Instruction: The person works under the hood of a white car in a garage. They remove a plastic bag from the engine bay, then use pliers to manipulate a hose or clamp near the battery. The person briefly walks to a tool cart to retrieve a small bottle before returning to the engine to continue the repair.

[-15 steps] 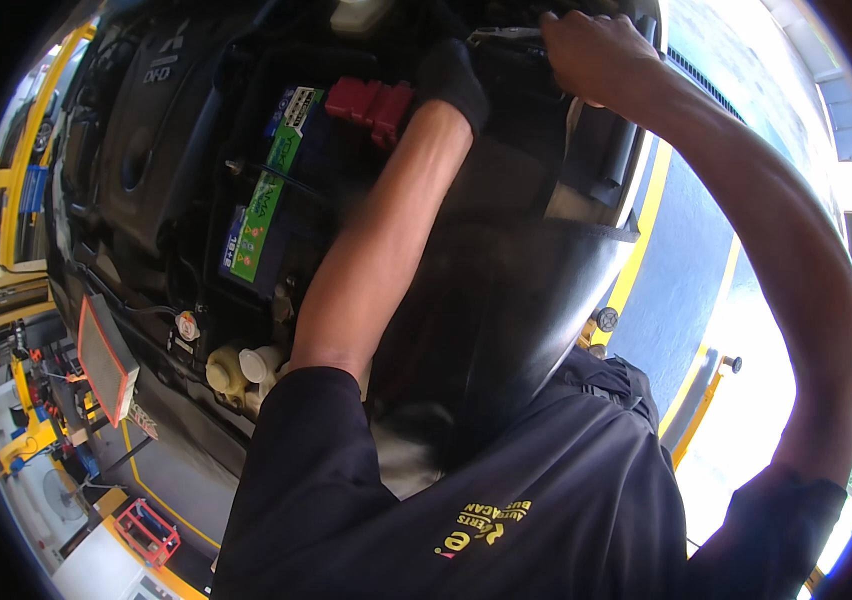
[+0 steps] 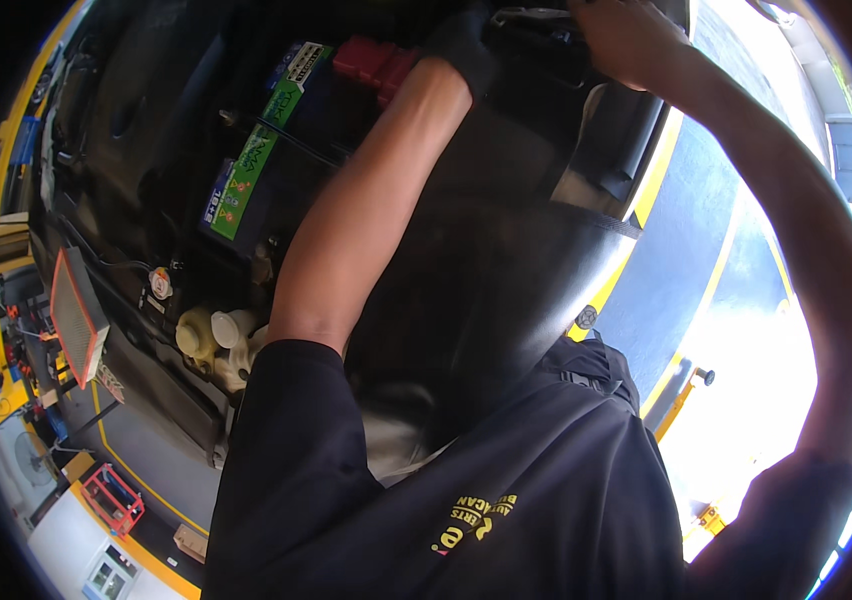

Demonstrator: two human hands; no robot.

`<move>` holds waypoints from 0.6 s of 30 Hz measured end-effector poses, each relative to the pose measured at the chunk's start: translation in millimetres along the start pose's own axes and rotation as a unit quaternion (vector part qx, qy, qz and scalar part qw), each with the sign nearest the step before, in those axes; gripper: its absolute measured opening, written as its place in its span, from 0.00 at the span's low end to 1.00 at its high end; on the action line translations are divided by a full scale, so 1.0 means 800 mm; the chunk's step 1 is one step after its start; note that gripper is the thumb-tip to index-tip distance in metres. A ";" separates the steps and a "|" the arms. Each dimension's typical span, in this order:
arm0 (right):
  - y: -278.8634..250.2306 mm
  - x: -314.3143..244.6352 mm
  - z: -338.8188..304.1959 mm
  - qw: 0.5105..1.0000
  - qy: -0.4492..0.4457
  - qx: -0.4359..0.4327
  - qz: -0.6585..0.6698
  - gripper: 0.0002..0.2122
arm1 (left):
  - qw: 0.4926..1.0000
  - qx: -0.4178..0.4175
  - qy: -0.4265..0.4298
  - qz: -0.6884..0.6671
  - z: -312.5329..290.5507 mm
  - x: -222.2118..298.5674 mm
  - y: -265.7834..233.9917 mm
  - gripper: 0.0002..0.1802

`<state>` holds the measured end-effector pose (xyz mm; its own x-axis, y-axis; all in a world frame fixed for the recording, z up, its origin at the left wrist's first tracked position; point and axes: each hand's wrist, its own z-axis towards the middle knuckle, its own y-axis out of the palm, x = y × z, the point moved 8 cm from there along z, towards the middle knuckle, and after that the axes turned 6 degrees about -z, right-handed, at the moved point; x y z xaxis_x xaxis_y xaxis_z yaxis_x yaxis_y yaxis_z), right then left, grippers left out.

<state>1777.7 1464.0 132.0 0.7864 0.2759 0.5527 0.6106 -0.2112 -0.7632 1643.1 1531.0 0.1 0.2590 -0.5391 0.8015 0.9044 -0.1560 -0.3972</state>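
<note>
My left hand (image 2: 461, 50), in a black glove, reaches into the dark rear corner of an open engine bay, beside the battery's red terminal cover (image 2: 374, 65). Its fingers are lost in shadow. My bare right hand (image 2: 631, 42) is at the top edge of the view with its fingers curled; what they hold is hidden. Between the two hands lies a slim silvery metal piece (image 2: 536, 17), whose kind I cannot make out. The car battery (image 2: 266, 140), with a green label, sits left of my left forearm.
A black fender cover (image 2: 506, 290) drapes between my arms. Left of it are pale reservoirs with caps (image 2: 208, 335) and a radiator cap (image 2: 160, 283). A red-edged air filter (image 2: 79, 318) stands at the far left. A yellow lift arm (image 2: 674, 402) is at right.
The view has shifted, so the battery and reservoirs sit further left and higher. Both hands remain at the rear corner, now closer to the top edge.
</note>
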 end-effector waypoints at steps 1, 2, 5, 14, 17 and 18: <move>0.004 -0.002 -0.007 0.994 -0.007 -0.101 0.040 0.13 | 1.000 0.001 -0.005 0.021 0.002 -0.008 0.006 0.25; -0.003 -0.005 -0.009 0.996 0.006 -0.080 0.041 0.14 | 0.999 0.009 -0.015 0.048 0.002 -0.024 0.007 0.26; -0.014 -0.003 -0.011 1.000 0.007 0.027 0.011 0.16 | 0.994 0.035 0.033 0.097 0.002 -0.047 0.011 0.29; -0.024 0.018 -0.010 0.993 -0.081 0.056 -0.071 0.11 | 0.968 -0.165 0.167 0.085 0.009 0.047 0.002 0.17; -0.012 0.021 0.002 0.990 -0.083 0.058 -0.102 0.11 | 0.940 -0.280 0.074 0.180 0.010 0.019 0.018 0.13; -0.009 0.020 0.000 0.990 -0.084 0.073 -0.091 0.11 | 0.947 -0.280 0.084 0.130 0.006 0.021 0.015 0.13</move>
<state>1785.8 1470.3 146.6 0.6301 0.4508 0.6323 0.7112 -0.0083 -0.7029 1659.9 1523.7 10.9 0.3480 -0.7358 0.5810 0.4832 -0.3903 -0.7837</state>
